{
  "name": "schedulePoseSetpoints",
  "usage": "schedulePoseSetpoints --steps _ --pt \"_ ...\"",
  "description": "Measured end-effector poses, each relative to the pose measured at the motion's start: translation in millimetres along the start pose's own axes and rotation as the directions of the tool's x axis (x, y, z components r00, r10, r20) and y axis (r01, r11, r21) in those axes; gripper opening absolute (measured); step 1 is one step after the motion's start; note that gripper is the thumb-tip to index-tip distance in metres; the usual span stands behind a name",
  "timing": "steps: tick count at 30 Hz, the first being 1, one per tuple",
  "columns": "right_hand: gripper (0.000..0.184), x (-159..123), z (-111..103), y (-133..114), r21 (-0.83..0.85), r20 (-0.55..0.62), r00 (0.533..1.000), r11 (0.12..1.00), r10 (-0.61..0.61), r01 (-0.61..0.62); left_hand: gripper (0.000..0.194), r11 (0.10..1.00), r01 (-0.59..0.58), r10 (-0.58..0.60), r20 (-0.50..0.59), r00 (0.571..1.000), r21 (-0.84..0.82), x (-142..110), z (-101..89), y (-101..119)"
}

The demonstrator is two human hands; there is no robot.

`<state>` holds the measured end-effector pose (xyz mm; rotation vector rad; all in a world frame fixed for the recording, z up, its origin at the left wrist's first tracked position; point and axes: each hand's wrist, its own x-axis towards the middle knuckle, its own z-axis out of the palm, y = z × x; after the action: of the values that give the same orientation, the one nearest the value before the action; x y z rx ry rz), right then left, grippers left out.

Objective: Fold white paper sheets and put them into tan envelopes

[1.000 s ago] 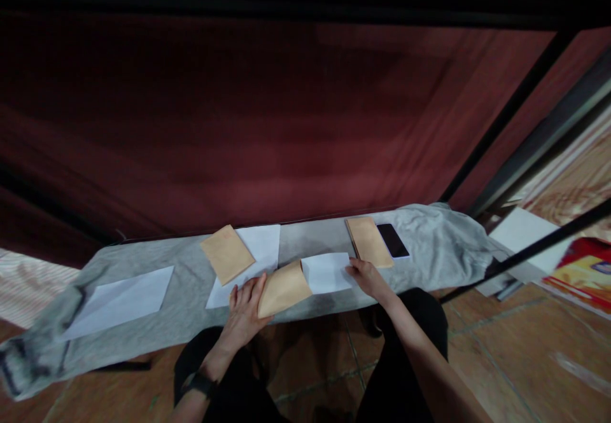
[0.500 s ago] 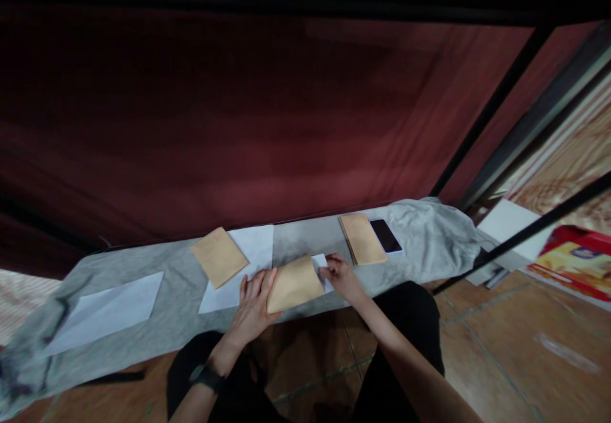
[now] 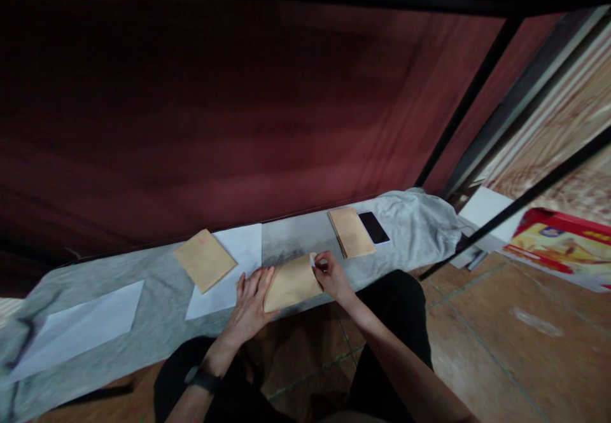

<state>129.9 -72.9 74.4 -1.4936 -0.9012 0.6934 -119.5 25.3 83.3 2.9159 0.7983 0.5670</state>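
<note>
A brown envelope [image 3: 292, 281] lies near the front edge of a narrow bench covered in grey cloth [image 3: 157, 289]. My left hand [image 3: 252, 296] rests flat on the envelope's left end, fingers stretched out. My right hand [image 3: 329, 273] is at the envelope's right end, fingers pinched on the last sliver of a white paper [image 3: 312, 259] that sticks out of its mouth. Most of that paper is hidden inside the envelope.
Another brown envelope [image 3: 204, 259] lies on a white sheet [image 3: 229, 269] to the left. A second white sheet [image 3: 76, 329] is at far left. A stack of brown envelopes [image 3: 350, 232] and a phone [image 3: 374, 228] lie to the right. A red curtain hangs behind. Tiled floor lies below.
My right hand has moved left, pushing the white paper into the brown envelope until only its edge shows. My left hand stayed on the envelope. The view drifted right.
</note>
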Motion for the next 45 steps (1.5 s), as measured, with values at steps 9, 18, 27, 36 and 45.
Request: schedulePoseSetpoints --steps 9,18,27,36,45 --pt "0.022 2 -3 3 0.279 0.079 0.963 0.922 0.258 -0.27 0.091 0.998 0.014 -0.016 -0.024 1.0 -0.062 7 -2.7 -3" --pt "0.035 -1 9 13 0.418 -0.127 0.928 0.867 0.35 -0.27 0.07 -0.077 0.498 -0.727 0.39 0.565 -0.864 15 38.1 62" --pt "0.035 -8 25 25 0.415 -0.194 0.919 0.877 0.344 -0.241 0.019 -0.597 0.287 -0.592 0.653 0.473 -0.749 57 59.8 108" --pt "0.036 -9 24 43 0.349 -0.138 0.937 0.901 0.322 -0.258 0.019 -0.455 0.468 -0.588 0.65 0.481 -0.758 63 67.6 78" --pt "0.029 -15 -6 60 0.093 -0.171 0.972 0.985 0.162 -0.148 0.028 -0.152 0.646 -0.637 0.574 0.515 -0.748 67 70.3 33"
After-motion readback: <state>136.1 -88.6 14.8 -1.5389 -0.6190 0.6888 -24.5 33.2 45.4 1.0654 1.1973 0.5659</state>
